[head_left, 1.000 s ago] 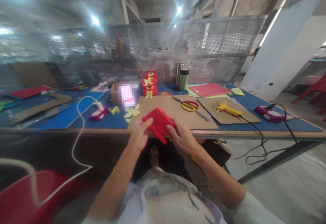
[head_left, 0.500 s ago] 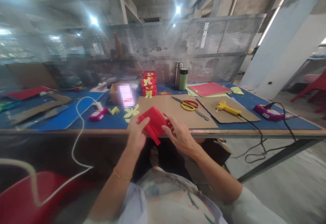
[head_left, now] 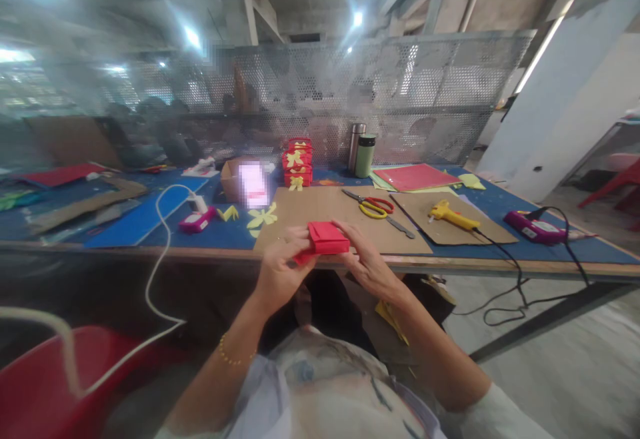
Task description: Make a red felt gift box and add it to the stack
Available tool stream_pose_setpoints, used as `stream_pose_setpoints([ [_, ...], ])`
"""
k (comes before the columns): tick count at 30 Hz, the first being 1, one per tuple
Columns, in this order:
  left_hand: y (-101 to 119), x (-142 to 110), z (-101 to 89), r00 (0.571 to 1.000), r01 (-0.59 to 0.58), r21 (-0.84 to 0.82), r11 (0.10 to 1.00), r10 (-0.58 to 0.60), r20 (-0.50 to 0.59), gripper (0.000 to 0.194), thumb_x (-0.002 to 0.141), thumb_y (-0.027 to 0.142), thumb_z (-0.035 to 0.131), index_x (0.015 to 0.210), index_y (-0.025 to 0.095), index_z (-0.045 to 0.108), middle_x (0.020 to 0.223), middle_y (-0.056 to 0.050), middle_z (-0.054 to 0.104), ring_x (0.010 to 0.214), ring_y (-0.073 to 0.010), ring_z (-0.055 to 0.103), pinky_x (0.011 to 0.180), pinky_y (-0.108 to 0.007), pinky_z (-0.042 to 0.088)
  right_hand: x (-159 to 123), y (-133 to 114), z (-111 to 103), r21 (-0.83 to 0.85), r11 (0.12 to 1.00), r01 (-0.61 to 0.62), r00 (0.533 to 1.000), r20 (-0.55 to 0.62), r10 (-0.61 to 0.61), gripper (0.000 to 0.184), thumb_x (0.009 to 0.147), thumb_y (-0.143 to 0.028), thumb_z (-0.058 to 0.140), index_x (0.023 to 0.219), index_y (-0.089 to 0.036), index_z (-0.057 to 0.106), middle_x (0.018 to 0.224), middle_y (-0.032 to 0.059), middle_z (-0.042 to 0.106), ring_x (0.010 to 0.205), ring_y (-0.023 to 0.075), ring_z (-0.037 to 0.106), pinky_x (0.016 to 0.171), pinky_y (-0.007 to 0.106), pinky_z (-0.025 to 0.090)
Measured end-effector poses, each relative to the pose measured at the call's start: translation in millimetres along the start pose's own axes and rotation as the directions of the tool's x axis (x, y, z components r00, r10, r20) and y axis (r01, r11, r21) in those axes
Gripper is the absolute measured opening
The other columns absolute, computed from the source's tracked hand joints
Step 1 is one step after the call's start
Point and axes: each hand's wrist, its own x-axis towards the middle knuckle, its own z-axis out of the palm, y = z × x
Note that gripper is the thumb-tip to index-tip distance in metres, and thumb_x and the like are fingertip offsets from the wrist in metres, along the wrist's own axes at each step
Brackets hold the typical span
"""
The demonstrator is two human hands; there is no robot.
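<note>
A small red paper box point(head_left: 329, 238) is held between my two hands, just above the table's front edge. My left hand point(head_left: 285, 266) grips its left side, where a red flap sticks out below the fingers. My right hand point(head_left: 367, 262) closes on the right side, fingers behind and thumb in front. Beyond the box lies a brown cardboard sheet point(head_left: 300, 206). Scissors point(head_left: 375, 206) with red and yellow handles rest on it, beside a grey blade-like tool point(head_left: 400, 227). Yellow paper bow cutouts point(head_left: 262, 218) lie left of my hands.
Stacked red boxes with yellow bows point(head_left: 298, 162) stand at the back, near a green flask point(head_left: 365, 156). A yellow glue gun point(head_left: 454, 216) lies on cardboard at right, its black cord hanging over the edge. Purple power blocks point(head_left: 536, 227) sit on the table. A white cable point(head_left: 163, 259) hangs at left.
The red paper box has turned from a slanted, flat-on view to lying level, with a long side facing me. Both hands shifted their hold around it. My view moved slightly left.
</note>
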Motion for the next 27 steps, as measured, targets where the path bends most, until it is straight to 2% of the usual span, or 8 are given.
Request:
stream_pose_setpoints([
  [2,3,0,-2.8,0.973,-0.228,0.224,0.948,0.214,0.086,0.013,0.088,0.018,0.071,0.094,0.025,0.081,0.110,-0.010,0.082,0.114,-0.0286,0.074,0.109,-0.048,0.054,-3,-3,-5,0.124,0.990,-0.069,0.998,-0.004,0.070,0.068,0.102,-0.070,0.045,0.151,-0.025,0.056,0.147,0.0149,0.063,0.138,0.0290,0.058,0.117,0.047,0.046],
  [4,2,0,-2.6,0.933,-0.358,0.368,0.858,0.320,0.162,0.019,0.091,0.013,0.065,0.097,0.025,0.079,0.112,-0.010,0.081,0.120,-0.0286,0.072,0.114,-0.052,0.049,-5,-6,-8,0.251,0.954,-0.163,0.986,0.004,0.167,0.072,0.100,-0.075,0.041,0.148,-0.023,0.060,0.142,0.0146,0.068,0.133,0.0292,0.063,0.116,0.047,0.048],
  [10,-5,-7,4.5,0.868,-0.495,0.473,0.729,0.389,0.309,0.024,0.095,0.012,0.058,0.103,0.024,0.078,0.110,-0.010,0.081,0.120,-0.0267,0.072,0.117,-0.051,0.046,-6,-4,-2,0.523,0.787,-0.328,0.925,0.010,0.380,0.063,0.095,-0.067,0.061,0.141,-0.024,0.064,0.127,0.0103,0.076,0.115,0.0277,0.072,0.104,0.045,0.057],
  [14,3,-6,-0.9,0.878,-0.451,0.426,0.785,0.303,0.372,0.020,0.092,0.021,0.068,0.110,0.022,0.078,0.120,-0.012,0.079,0.129,-0.0326,0.065,0.121,-0.059,0.037,-4,-6,6,0.539,0.776,-0.328,0.898,-0.078,0.434,0.067,0.087,-0.063,0.073,0.142,-0.025,0.062,0.123,0.0092,0.076,0.107,0.0261,0.072,0.095,0.041,0.060],
  [18,9,-3,-10.8,0.893,-0.375,0.360,0.854,0.228,0.388,0.035,0.089,0.044,0.077,0.115,0.020,0.078,0.130,-0.015,0.075,0.143,-0.0394,0.053,0.124,-0.062,0.028,-5,-9,11,0.541,0.796,-0.272,0.906,-0.135,0.402,0.067,0.088,-0.058,0.073,0.145,-0.024,0.059,0.115,0.0089,0.076,0.100,0.0237,0.070,0.089,0.037,0.060],
  [22,10,-2,-10.8,0.939,-0.305,0.392,0.868,0.206,0.275,0.026,0.101,0.040,0.062,0.105,0.022,0.080,0.120,-0.012,0.079,0.135,-0.0343,0.061,0.119,-0.057,0.032,-7,-8,19,0.461,0.866,-0.196,0.927,-0.202,0.317,0.066,0.092,-0.054,0.071,0.149,-0.025,0.054,0.102,0.0053,0.074,0.088,0.0192,0.069,0.077,0.032,0.060],
  [25,10,-1,-6.4,0.969,-0.248,0.508,0.825,0.213,0.126,0.022,0.101,0.031,0.062,0.093,0.021,0.079,0.108,-0.011,0.081,0.127,-0.0337,0.066,0.113,-0.056,0.035,-8,-5,29,0.346,0.936,-0.059,0.936,-0.307,0.173,0.060,0.097,-0.049,0.067,0.150,-0.025,0.052,0.107,0.0064,0.074,0.093,0.0194,0.071,0.081,0.033,0.061],
  [27,11,0,-5.3,0.971,-0.232,0.554,0.800,0.222,0.087,0.018,0.098,0.028,0.066,0.089,0.021,0.079,0.106,-0.010,0.081,0.123,-0.0338,0.067,0.111,-0.056,0.036,-8,-4,35,0.275,0.961,0.006,0.929,-0.357,0.097,0.056,0.099,-0.045,0.066,0.150,-0.026,0.052,0.110,0.0076,0.074,0.096,0.0199,0.072,0.084,0.034,0.061],
])
